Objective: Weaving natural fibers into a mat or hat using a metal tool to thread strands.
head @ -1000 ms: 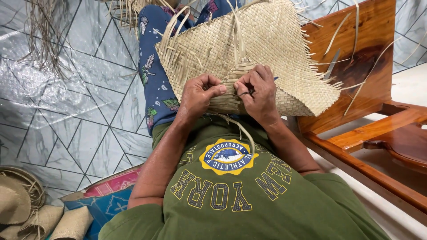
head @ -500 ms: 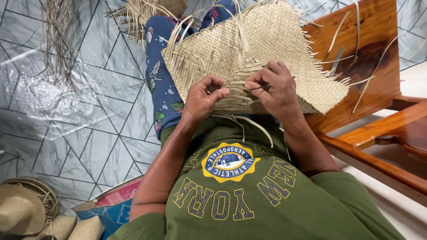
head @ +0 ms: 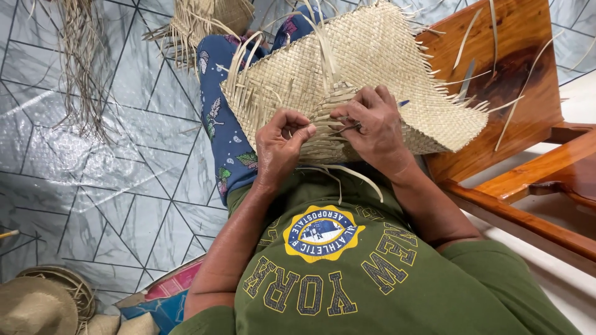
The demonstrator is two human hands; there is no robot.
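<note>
A pale woven straw mat (head: 372, 56) with loose strip ends lies across my lap and over my blue patterned trouser leg (head: 217, 118). My left hand (head: 279, 146) pinches a strip at the mat's near folded edge. My right hand (head: 369, 127) rests on the same edge and grips a thin dark tool (head: 347, 128) whose tip points toward my left fingers; a blue end of it shows past my knuckles. The two hands are almost touching. Loose strips (head: 354, 177) hang from the edge over my green shirt.
A glossy wooden bench (head: 515, 80) stands at the right, strips lying on it. Grey patterned floor (head: 93, 186) spreads to the left with bundles of dry strips (head: 81, 62), a part-woven piece (head: 205, 18) at the top, straw hats (head: 37, 304) bottom left and a coloured mat (head: 167, 291).
My hands have drawn closer together on the mat's edge, and my right hand has brought the tool's tip toward my left fingers. The view has shifted a little.
</note>
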